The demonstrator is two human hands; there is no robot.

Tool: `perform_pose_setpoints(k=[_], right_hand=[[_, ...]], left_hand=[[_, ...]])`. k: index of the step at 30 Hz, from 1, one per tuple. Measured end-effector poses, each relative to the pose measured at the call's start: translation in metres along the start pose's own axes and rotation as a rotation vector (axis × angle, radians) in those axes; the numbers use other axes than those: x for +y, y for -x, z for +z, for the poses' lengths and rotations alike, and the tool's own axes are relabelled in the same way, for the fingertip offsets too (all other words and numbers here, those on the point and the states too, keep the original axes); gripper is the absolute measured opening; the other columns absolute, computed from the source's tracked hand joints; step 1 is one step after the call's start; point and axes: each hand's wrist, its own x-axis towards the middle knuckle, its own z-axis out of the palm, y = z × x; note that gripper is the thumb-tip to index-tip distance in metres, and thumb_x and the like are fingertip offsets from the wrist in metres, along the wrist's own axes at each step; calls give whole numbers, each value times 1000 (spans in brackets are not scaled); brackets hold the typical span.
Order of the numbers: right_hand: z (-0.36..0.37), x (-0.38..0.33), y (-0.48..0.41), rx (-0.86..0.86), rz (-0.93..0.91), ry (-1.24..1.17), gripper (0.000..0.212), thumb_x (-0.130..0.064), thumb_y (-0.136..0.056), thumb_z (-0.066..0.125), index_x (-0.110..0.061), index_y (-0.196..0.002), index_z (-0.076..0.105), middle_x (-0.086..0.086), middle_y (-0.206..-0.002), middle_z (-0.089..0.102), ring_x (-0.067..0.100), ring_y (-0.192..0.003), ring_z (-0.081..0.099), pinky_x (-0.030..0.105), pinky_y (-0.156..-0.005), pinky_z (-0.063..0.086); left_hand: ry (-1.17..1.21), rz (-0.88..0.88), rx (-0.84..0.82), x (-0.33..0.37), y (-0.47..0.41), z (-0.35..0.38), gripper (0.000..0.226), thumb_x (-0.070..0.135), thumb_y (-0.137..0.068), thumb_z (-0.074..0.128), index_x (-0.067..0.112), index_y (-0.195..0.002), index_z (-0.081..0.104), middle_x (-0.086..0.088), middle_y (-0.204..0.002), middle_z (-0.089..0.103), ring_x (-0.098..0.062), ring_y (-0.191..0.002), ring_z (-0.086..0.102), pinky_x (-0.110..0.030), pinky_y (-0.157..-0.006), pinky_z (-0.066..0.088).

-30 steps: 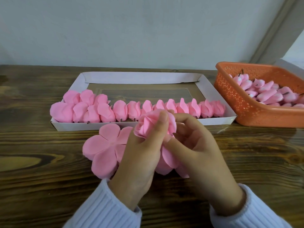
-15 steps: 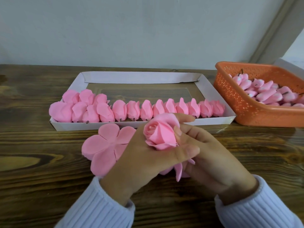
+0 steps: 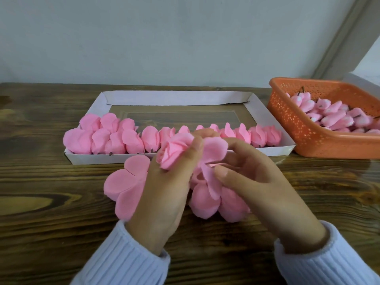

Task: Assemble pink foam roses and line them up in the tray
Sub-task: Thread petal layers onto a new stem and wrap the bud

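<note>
My left hand (image 3: 164, 190) grips a pink foam rose bud (image 3: 172, 151), its face turned to the left. My right hand (image 3: 253, 182) pinches a flat pink petal layer (image 3: 213, 153) right beside the bud, with more petals (image 3: 207, 200) hanging below. A loose flat petal piece (image 3: 125, 184) lies on the table under my left hand. Behind my hands stands the white tray (image 3: 259, 112), with a row of pink roses (image 3: 115, 138) along its near wall.
An orange perforated basket (image 3: 308, 132) full of pink buds with dark stems sits at the right, touching the tray's corner. The dark wooden table (image 3: 41, 223) runs back to a pale wall.
The bud has turned from facing up to facing left. My right hand has come out from under the rose and now pulls a petal layer up beside it.
</note>
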Motion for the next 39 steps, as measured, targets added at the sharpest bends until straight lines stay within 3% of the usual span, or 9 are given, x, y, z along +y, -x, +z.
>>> perform_pose_setpoints(k=[4, 10, 14, 17, 22, 26, 28, 36, 39], right_hand=[[9, 5, 0, 287, -243, 466, 15, -13, -85, 63, -26, -88, 69, -17, -80, 70, -2, -75, 65, 10, -68, 45], [9, 5, 2, 457, -356, 607, 12, -15, -84, 65, -26, -81, 69, -16, -78, 70, 5, -73, 65, 17, -66, 48], [9, 4, 4, 501, -415, 618, 6, -18, -81, 72, -22, -82, 69, -11, -73, 68, 7, -64, 64, 16, -59, 49], [10, 1, 4, 519, -445, 589, 10, -18, -77, 75, -22, -83, 67, -18, -72, 67, 4, -61, 63, 13, -56, 47], [11, 0, 5, 487, -469, 608, 12, -25, -79, 75, -28, -86, 66, -16, -76, 68, 5, -66, 63, 16, -59, 48], [11, -1, 4, 479, -470, 623, 16, -24, -82, 66, -38, -87, 62, -15, -83, 68, 7, -70, 64, 22, -62, 50], [11, -1, 4, 480, -478, 636, 16, -22, -82, 66, -36, -87, 63, -15, -84, 68, 7, -70, 64, 23, -62, 51], [7, 2, 5, 550, -411, 629, 21, -13, -74, 78, -20, -91, 67, -13, -75, 68, 12, -67, 64, 24, -59, 50], [7, 2, 5, 540, -391, 566, 23, -17, -75, 77, -19, -94, 66, -12, -76, 70, 11, -69, 66, 24, -60, 50]], left_hand=[[-47, 30, -22, -2, -1, 2, 28, 33, -78, 72, 15, -100, 74, -8, -108, 73, -22, -111, 65, -39, -97, 50], [-203, 90, -123, -7, 4, 3, 28, 36, -84, 61, 14, -98, 70, -7, -105, 73, -27, -107, 65, -50, -96, 49], [-317, 122, -143, -7, 4, 3, 18, 41, -80, 61, 25, -82, 69, 13, -94, 72, -5, -97, 65, -30, -84, 47], [-304, 127, -132, -9, 4, 3, 16, 39, -80, 62, 25, -81, 69, 11, -95, 72, -4, -92, 66, -25, -79, 52], [-212, 57, -79, -9, 4, 2, 27, 43, -78, 63, 27, -96, 75, -5, -108, 72, -23, -111, 65, -54, -101, 45], [-114, 28, -97, -7, 2, 1, 41, 36, -85, 60, 0, -103, 67, -14, -106, 72, -28, -116, 62, -56, -107, 38], [-94, 9, -118, -5, 2, 2, 36, 36, -85, 61, 4, -101, 68, -14, -109, 71, -28, -116, 62, -55, -107, 39], [-410, 65, -196, -7, 7, 3, 27, 42, -77, 64, 19, -89, 69, -7, -76, 69, -15, -76, 66, -28, -71, 53], [-421, 70, -205, -8, 7, 4, 28, 43, -79, 62, 18, -89, 68, -10, -74, 69, -24, -74, 68, -35, -70, 55]])
